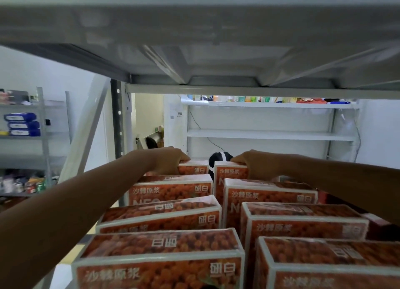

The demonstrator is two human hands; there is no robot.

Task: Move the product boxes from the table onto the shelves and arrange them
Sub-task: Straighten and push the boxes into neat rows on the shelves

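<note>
Several orange product boxes with white borders stand in two rows on the shelf in front of me, running from near to far. My left hand [171,159] reaches over the left row and grips the top of the farthest left box [193,169]. My right hand [245,159] does the same on the farthest right box [230,174]. Both arms stretch across the nearer boxes, such as the nearest left box [160,258] and the nearest right box [324,265]. The fingertips curl behind the far box tops and are hidden.
The underside of the upper shelf [216,68] hangs close overhead. A dark shelf upright [118,120] stands at the left. Behind is a white shelving unit [270,135] with small goods on top. Another rack [26,135] at far left holds blue packs and cans.
</note>
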